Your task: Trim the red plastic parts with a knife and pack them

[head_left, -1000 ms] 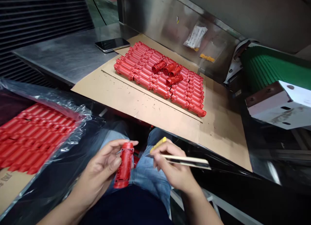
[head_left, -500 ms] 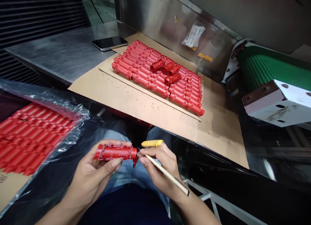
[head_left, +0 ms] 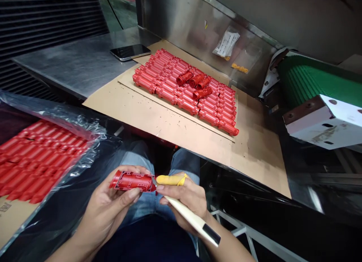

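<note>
A red plastic tube (head_left: 132, 181), recessed side up, rests in the left hand (head_left: 107, 205), touching a knife (head_left: 192, 216).

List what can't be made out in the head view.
Head view:
- Tool tip in the right hand: too small against the red moulded part.
- Underside of that part: hidden by the left hand.
- Bagged red parts: cut off by the left edge, blurred by film.
- Paper slip in the clear bag: text too small.
</note>
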Demonstrator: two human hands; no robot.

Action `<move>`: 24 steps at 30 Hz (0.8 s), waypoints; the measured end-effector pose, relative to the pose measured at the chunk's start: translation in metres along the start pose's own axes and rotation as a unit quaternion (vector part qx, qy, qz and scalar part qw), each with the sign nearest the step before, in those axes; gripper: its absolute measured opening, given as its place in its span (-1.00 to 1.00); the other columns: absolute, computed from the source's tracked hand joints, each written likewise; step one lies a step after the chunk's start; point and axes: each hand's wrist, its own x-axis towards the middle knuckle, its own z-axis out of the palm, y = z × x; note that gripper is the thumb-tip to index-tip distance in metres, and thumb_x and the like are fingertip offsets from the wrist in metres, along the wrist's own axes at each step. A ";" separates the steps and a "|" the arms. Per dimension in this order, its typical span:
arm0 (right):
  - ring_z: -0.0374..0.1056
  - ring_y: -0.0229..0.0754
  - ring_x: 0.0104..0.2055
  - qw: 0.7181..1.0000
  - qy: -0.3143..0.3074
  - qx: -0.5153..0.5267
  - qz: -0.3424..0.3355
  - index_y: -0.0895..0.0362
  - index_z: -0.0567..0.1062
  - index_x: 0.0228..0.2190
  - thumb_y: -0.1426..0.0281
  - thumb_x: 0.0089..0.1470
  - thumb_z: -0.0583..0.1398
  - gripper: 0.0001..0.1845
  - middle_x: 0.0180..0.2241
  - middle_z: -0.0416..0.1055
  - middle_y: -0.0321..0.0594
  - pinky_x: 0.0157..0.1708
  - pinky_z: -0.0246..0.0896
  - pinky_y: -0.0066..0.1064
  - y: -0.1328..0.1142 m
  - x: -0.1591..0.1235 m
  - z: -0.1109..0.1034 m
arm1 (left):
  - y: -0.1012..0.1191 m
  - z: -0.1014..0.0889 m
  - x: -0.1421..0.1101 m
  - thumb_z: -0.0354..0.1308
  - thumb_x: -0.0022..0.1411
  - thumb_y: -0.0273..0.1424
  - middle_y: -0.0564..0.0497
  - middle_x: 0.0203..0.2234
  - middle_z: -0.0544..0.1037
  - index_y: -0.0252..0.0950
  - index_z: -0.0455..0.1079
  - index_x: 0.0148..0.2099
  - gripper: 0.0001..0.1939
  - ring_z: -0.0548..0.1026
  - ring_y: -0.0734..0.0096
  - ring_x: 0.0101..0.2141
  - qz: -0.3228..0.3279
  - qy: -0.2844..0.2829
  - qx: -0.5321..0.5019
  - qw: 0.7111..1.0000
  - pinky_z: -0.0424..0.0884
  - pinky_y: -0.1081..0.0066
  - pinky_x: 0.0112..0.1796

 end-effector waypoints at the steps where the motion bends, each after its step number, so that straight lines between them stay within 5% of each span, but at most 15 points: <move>1: 0.75 -0.02 0.03 1.000 -0.001 0.000 0.000 0.09 0.69 0.25 0.46 0.52 0.37 -0.66 0.09 0.77 0.03 0.02 0.76 -0.19 0.000 0.000 -0.001 | 0.000 0.000 -0.001 0.68 0.21 -0.30 -0.07 -0.06 0.74 -0.17 0.73 -0.05 -0.70 0.67 0.21 -0.10 0.002 -0.002 0.005 1.000 0.57 0.51 -0.19; 7: 0.75 0.00 0.05 1.000 -0.001 0.006 0.001 0.11 0.68 0.23 0.48 0.53 0.35 -0.67 0.04 0.78 0.02 0.05 0.74 -0.18 -0.002 -0.001 -0.002 | -0.004 -0.004 0.000 0.68 0.20 -0.30 -0.09 -0.03 0.77 -0.15 0.71 -0.05 -0.68 0.70 0.03 0.04 0.016 0.000 0.024 1.000 0.67 0.35 0.01; 13: 0.75 0.00 0.00 0.999 0.026 -0.029 0.031 0.12 0.68 0.17 0.53 0.49 0.35 -0.70 -0.01 0.77 0.02 0.03 0.73 -0.19 -0.011 -0.007 0.002 | -0.014 -0.021 0.007 0.68 0.18 -0.42 -0.08 -0.05 0.76 -0.12 0.73 -0.05 -0.68 0.70 0.04 0.04 0.064 -0.038 0.028 0.997 0.69 0.41 -0.10; 17: 0.72 -0.01 0.00 0.997 -0.011 -0.007 0.069 0.10 0.63 0.12 0.42 0.54 0.32 -0.80 -0.05 0.74 0.00 0.03 0.72 -0.20 -0.008 -0.006 -0.004 | -0.017 -0.027 0.010 0.72 0.11 -0.38 -0.12 -0.04 0.77 -0.15 0.75 -0.04 -0.63 0.70 0.08 -0.10 0.072 -0.034 0.042 0.996 0.67 0.40 -0.21; 20: 0.69 -0.06 -0.15 0.996 -0.076 -0.052 -0.006 0.14 0.58 0.15 0.44 0.56 0.30 -0.80 -0.13 0.74 -0.04 -0.04 0.71 -0.22 0.000 0.000 -0.012 | -0.017 -0.028 0.011 0.71 0.14 -0.34 -0.10 -0.12 0.79 -0.19 0.76 0.01 -0.60 0.57 0.35 -0.41 0.051 -0.033 0.043 0.997 0.57 0.43 -0.40; 24: 0.61 -0.03 -0.23 0.964 -0.145 -0.187 -0.119 0.26 0.59 0.14 0.55 0.54 0.26 -0.78 -0.06 0.75 0.15 -0.13 0.70 -0.17 0.002 0.009 -0.020 | -0.014 -0.030 0.016 0.63 0.30 -0.23 -0.02 -0.38 0.67 -0.25 0.74 -0.11 -0.75 0.46 0.43 -0.49 -0.034 -0.067 0.019 0.997 0.48 0.45 -0.46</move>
